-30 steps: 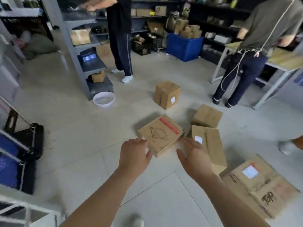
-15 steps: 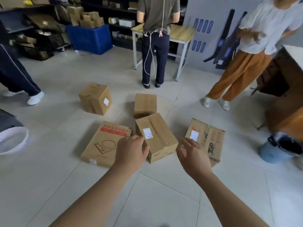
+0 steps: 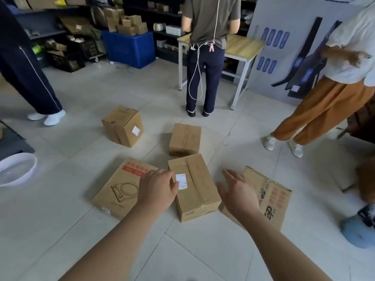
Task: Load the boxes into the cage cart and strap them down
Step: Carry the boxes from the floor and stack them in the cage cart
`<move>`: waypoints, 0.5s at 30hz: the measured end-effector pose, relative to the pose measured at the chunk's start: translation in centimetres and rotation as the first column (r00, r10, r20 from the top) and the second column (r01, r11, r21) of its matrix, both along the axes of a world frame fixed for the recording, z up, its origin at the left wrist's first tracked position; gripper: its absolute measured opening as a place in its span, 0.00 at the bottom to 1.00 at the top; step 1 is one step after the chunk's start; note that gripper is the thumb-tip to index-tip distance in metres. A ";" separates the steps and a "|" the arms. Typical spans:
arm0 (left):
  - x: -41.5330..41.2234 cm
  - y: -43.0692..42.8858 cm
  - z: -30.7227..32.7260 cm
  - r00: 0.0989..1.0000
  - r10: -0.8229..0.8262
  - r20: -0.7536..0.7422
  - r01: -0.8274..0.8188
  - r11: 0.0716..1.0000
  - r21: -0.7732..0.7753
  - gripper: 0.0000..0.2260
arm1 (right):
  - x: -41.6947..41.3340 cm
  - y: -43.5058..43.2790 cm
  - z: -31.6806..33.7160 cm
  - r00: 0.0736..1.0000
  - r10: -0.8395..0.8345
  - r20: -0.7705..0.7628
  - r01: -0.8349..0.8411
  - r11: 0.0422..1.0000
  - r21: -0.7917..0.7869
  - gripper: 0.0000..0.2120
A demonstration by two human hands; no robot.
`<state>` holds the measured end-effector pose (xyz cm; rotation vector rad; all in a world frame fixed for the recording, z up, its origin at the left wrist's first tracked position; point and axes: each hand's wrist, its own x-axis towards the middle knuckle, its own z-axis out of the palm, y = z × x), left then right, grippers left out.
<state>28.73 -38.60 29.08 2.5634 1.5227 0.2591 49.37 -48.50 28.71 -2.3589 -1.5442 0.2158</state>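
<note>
Closer now than half a second ago, the left hand, loosely curled and empty, overlaps the left edge of the labelled middle box on the floor, its long axis running away from the person, while the right hand, spread and empty, hovers just beside its right side.

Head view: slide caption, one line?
Left hand and right hand, both open, hover either side of a taped brown cardboard box with a white label on the pale tiled floor.
</note>
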 end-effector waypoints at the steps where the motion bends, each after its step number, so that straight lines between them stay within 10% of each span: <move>1: -0.1 0.8 0.0 1.000 0.029 0.003 -0.029 1.000 -0.007 0.15 | 0.3 1.5 -0.1 1.000 0.023 0.001 -0.023 1.000 -0.005 0.23; 15: -11.9 18.1 -0.7 0.943 0.298 -0.145 -0.304 0.952 -0.018 0.18 | -9.6 25.0 -0.9 0.946 0.325 -0.004 -0.325 0.945 -0.030 0.21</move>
